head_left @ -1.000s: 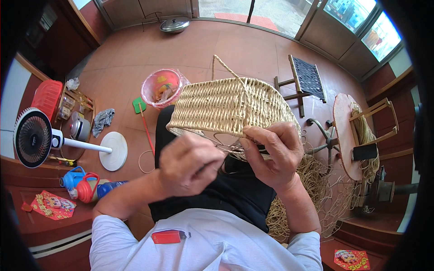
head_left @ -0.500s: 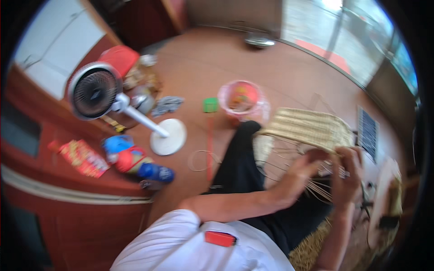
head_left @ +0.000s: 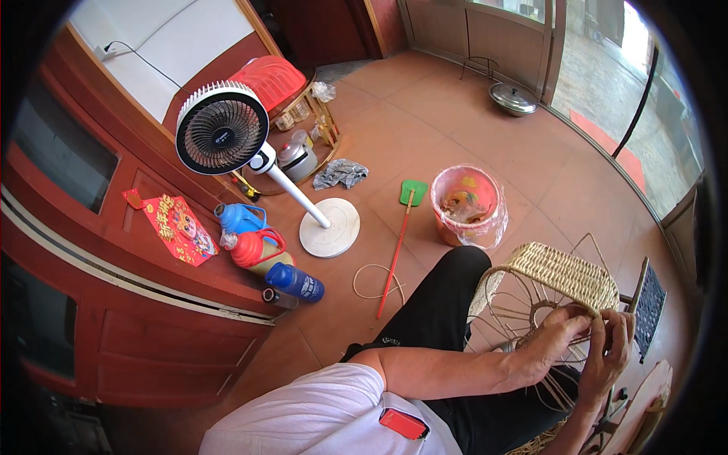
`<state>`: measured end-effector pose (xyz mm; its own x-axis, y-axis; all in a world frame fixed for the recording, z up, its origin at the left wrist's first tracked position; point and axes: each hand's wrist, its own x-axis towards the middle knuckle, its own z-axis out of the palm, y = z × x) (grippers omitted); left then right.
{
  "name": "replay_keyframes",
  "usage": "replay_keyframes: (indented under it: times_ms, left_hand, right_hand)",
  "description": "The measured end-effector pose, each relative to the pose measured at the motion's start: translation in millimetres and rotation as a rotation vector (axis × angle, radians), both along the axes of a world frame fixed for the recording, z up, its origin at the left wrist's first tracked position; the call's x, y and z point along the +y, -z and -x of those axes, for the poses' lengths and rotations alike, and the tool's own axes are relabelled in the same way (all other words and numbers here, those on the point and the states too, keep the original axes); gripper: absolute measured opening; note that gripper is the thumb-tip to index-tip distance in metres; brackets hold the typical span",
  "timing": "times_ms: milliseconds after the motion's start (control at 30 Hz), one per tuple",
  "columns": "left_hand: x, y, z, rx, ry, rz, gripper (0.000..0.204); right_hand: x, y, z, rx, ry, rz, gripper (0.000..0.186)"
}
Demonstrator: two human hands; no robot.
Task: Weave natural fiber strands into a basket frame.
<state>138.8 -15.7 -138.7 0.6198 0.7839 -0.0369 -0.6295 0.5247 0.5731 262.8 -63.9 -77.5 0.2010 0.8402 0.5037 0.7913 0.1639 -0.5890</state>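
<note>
Both the left hand (head_left: pixel 550 341) and right hand (head_left: pixel 610 353) pinch loose strands at the wicker basket's (head_left: pixel 565 277) six-o'clock rim; it looks light, springy, best gripped by its woven band.

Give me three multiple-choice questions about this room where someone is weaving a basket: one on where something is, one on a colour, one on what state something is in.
1. Where does the pink bucket stand?
A. On the floor beside the green fly swatter
B. On the person's lap
C. On top of the fan

2. What colour is the standing fan?
A. Red
B. White with a dark grille
C. Yellow

3. How is the wicker basket held?
A. It lies untouched on the floor
B. Only one hand is on it
C. Both hands are on it, with its bare ribs showing

Answers: 1 A, the bucket sits on the tiles right next to the swatter. 2 B, pole, base and rim are white. 3 C, left hand and right hand grip its strands.
</note>
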Motion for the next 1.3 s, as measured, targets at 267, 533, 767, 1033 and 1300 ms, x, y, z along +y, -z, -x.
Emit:
replay_keyframes:
  times_ms: [267,533,767,1033,1300]
  left_hand:
    - [-8,-2,6,0.021,0.025,0.084,0.035]
    - [-3,-10,17,0.023,0.098,0.117,0.035]
    - [-3,-8,24,0.102,0.105,0.007,0.04]
    - [-1,-16,23,0.084,0.144,0.078,0.039]
    - [-2,-13,21,0.037,0.097,0.116,0.036]
  right_hand:
    - [1,-4,2,0.154,-0.054,0.102,0.003]
    - [2,-9,0,0.218,-0.021,0.199,0.006]
    - [-4,-10,1,0.176,0.035,0.232,0.007]
    - [0,-8,3,0.143,-0.002,0.149,0.007]
    - [-2,-6,1,0.133,0.008,0.172,0.006]
